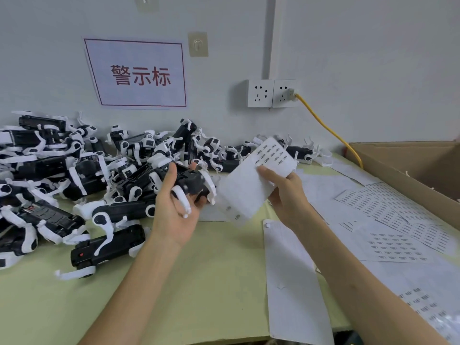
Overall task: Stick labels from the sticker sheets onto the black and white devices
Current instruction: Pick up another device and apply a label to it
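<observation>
- The device (193, 181) is motion-blurred and partly hidden by the left grip (174, 210).
- Print on the held sheet (245, 192) is too small to read; its lower corner looks smeared, perhaps by motion.
- The pile (49, 170) runs off the left edge.
- The box (410, 158) is cut by the right edge.
- Print on the desk sheets (393, 245) is illegible.

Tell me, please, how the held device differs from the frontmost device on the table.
The left hand grips the held device above the table; the frontmost device lies on it. Only the frontmost device, not the held device, shows a red mark. Both are black with white legs.
</observation>
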